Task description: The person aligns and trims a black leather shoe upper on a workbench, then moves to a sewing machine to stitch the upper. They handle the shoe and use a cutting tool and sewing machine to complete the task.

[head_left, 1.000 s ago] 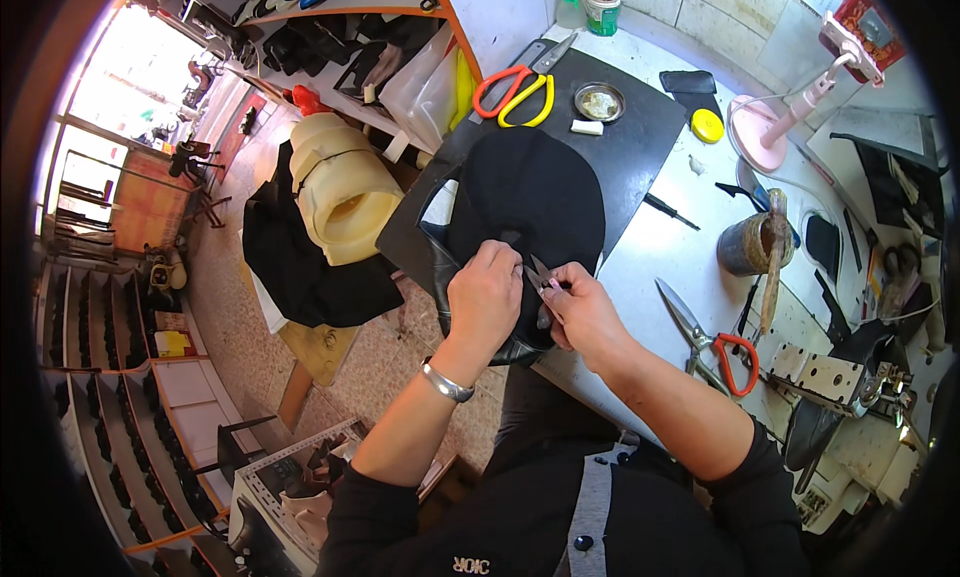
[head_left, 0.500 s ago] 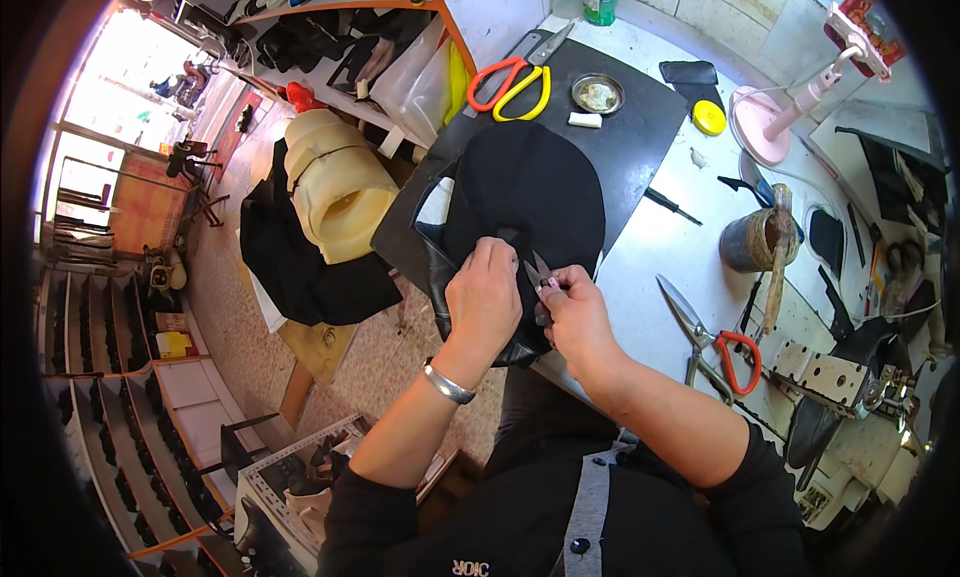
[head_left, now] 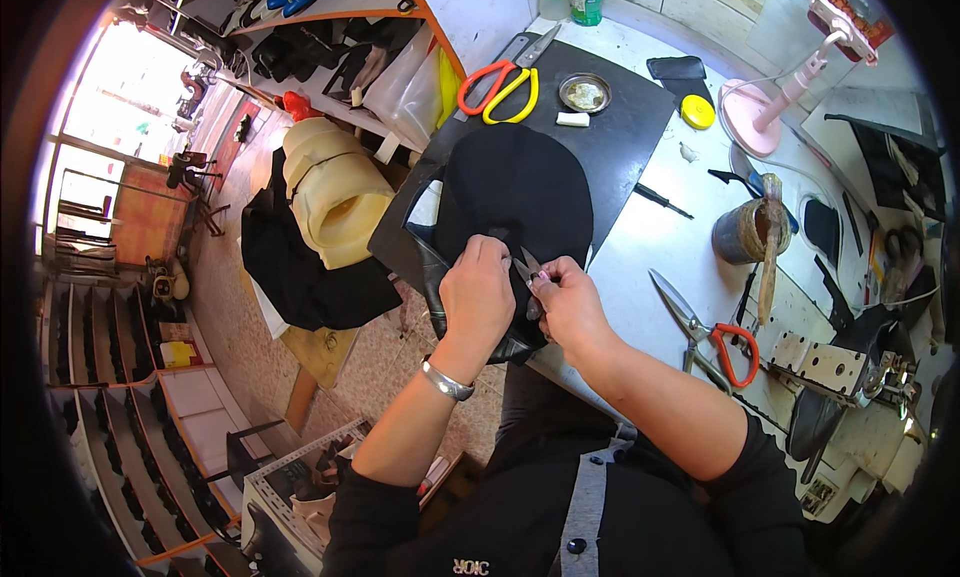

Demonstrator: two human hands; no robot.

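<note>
A rounded black fabric piece (head_left: 520,182) lies over the near part of a dark mat, with shiny black material (head_left: 430,267) along its left side. My left hand (head_left: 479,295) pinches the fabric at its near middle, knuckles up. Close to its right, my right hand (head_left: 568,302) is closed around small snips (head_left: 524,264), whose pointed blades are slightly apart and reach toward the left fingertips. Whether the blades touch thread or cloth is too small to tell.
Red-and-yellow-handled scissors (head_left: 497,89), a round metal lid (head_left: 585,93) and a white block (head_left: 573,120) lie on the dark mat (head_left: 635,127). Rightward are red-handled scissors (head_left: 735,352), a can (head_left: 738,235) and a pink lamp stand (head_left: 748,117). A cream foam roll (head_left: 345,202) is at left.
The snips have swung slightly leftward, their blades nearer my left fingertips and less spread. My left hand keeps its pinch on the fabric. The whole view has shifted a little.
</note>
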